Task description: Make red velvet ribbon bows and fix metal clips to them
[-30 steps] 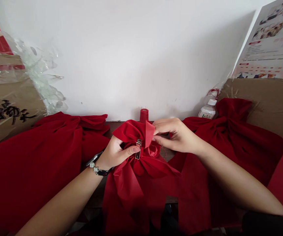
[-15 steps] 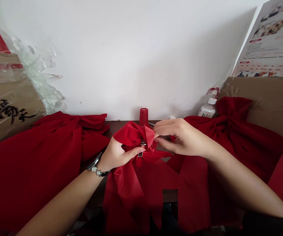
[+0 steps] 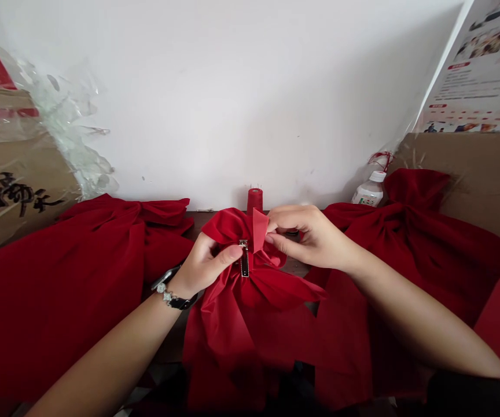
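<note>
A red fabric bow (image 3: 228, 223) with long hanging tails is held up between my hands. My left hand (image 3: 209, 263) grips its left loop, with the thumb lying beside a metal hair clip (image 3: 244, 259) at the bow's centre. My right hand (image 3: 304, 234) pinches a narrow strip of red fabric (image 3: 259, 230) standing up at the bow's middle, right of the clip. Whatever else sits between my right fingertips is too small to tell. Behind the bow stands a spool of red thread (image 3: 254, 200) with needles stuck in its top.
Large red fabric bows lie at left (image 3: 94, 255) and at right (image 3: 441, 231). A plastic bottle (image 3: 369, 190) with red threads stands near the wall. Cardboard boxes flank both sides, the left box (image 3: 15, 168) with clear plastic film (image 3: 72, 127) over it.
The bow has turned so the clip now shows more fully and upright. My left thumb has shifted left and up, and my right hand has moved slightly left with the strip.
</note>
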The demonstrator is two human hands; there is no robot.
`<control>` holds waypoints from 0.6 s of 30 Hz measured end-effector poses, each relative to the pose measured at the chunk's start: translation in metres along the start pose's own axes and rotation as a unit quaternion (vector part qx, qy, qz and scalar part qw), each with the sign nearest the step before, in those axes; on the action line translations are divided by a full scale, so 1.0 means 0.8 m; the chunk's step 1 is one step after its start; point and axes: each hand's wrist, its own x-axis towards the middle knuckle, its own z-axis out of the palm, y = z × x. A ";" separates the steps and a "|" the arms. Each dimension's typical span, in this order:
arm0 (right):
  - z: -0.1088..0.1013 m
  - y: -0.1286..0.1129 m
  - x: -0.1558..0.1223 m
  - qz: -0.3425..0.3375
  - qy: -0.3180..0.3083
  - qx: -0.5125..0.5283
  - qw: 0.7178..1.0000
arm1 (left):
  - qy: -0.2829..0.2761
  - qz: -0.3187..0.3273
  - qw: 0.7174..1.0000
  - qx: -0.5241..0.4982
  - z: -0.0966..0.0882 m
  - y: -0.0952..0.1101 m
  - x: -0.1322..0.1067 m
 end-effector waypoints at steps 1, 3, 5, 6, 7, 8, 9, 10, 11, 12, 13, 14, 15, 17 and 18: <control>0.004 0.001 0.000 0.004 0.014 0.004 1.000 | 0.013 -0.016 1.000 -0.023 0.000 -0.001 0.000; 0.012 0.003 0.000 0.014 0.029 0.014 0.999 | 0.033 -0.051 0.996 -0.065 0.000 -0.002 0.001; 0.019 0.004 -0.001 0.023 0.035 0.023 0.999 | 0.036 -0.077 0.992 -0.088 0.000 0.000 0.002; 0.021 0.004 -0.002 0.028 0.036 0.024 0.999 | 0.031 -0.086 0.991 -0.095 -0.001 0.001 0.002; 0.022 0.004 -0.003 0.030 0.036 0.025 0.999 | 0.023 -0.094 0.990 -0.103 -0.001 0.003 0.003; 0.023 0.004 -0.003 0.031 0.036 0.025 0.999 | 0.016 -0.103 0.988 -0.114 -0.001 0.004 0.004; 0.024 0.004 -0.004 0.031 0.034 0.026 0.999 | 0.010 -0.112 0.986 -0.127 -0.001 0.006 0.004; 0.024 0.003 -0.004 0.031 0.032 0.026 0.999 | 0.007 -0.121 0.982 -0.142 -0.001 0.007 0.005; 0.025 0.003 -0.005 0.031 0.029 0.026 0.999 | 0.009 -0.130 0.979 -0.157 -0.001 0.008 0.005; 0.025 0.003 -0.005 0.030 0.029 0.025 0.999 | 0.012 -0.138 0.976 -0.170 -0.001 0.009 0.005; 0.026 0.002 -0.005 0.028 0.031 0.023 0.999 | 0.018 -0.144 0.973 -0.180 -0.001 0.010 0.005; 0.026 0.002 -0.005 0.026 0.033 0.019 0.999 | 0.021 -0.148 0.971 -0.189 -0.001 0.010 0.005; 0.027 0.001 -0.006 0.022 0.036 0.014 0.999 | 0.024 -0.150 0.968 -0.198 0.000 0.011 0.004; 0.028 -0.001 -0.006 0.010 0.045 0.005 0.999 | 0.022 -0.148 0.964 -0.220 0.000 0.012 0.004; 0.029 -0.002 -0.006 0.002 0.049 0.001 0.999 | 0.020 -0.147 0.961 -0.233 0.000 0.012 0.004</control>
